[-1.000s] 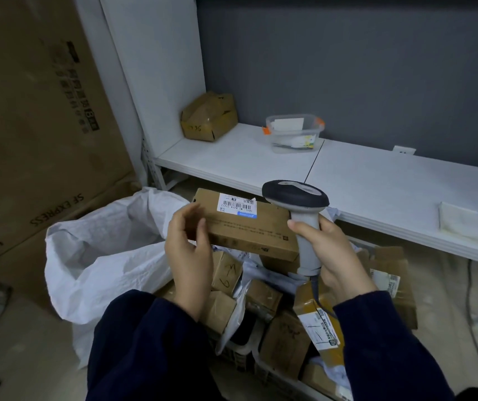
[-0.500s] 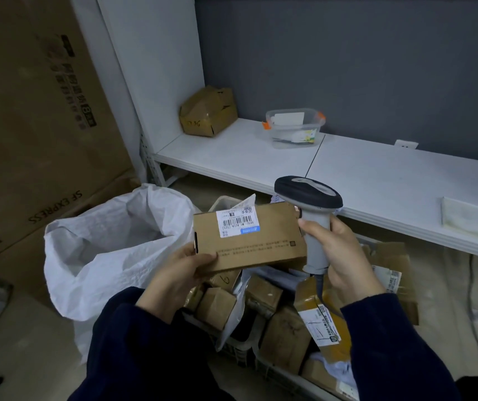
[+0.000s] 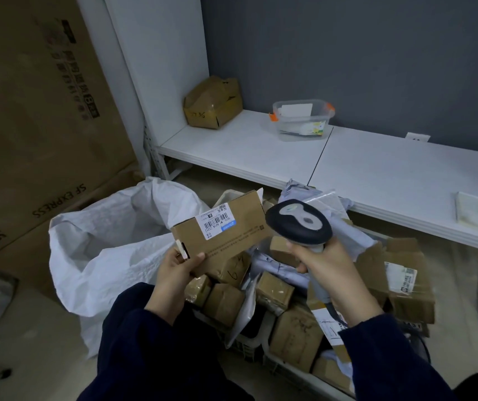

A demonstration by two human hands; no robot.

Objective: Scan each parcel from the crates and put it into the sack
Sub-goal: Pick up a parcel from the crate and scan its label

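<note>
My left hand [image 3: 175, 270] grips a flat brown parcel [image 3: 232, 241] by its near left corner, tilted, with its white barcode label [image 3: 217, 222] facing up. My right hand [image 3: 327, 266] holds a grey handheld scanner [image 3: 298, 222] upright, its dark head right beside the parcel's right end. The white woven sack [image 3: 101, 250] stands open on the floor just left of the parcel. Below both hands, crates [image 3: 249, 347] hold several brown boxes and grey mailer bags.
A low white shelf [image 3: 376, 169] runs behind the crates, carrying a crumpled cardboard box [image 3: 213, 107], a clear plastic tub [image 3: 303, 120] and a white pad [image 3: 476, 211]. A big cardboard carton [image 3: 38, 120] stands at the left behind the sack.
The parcel has been turned and tipped so its label faces the camera more, with my left hand shifted to its lower left corner. The scanner head has tilted toward the label.
</note>
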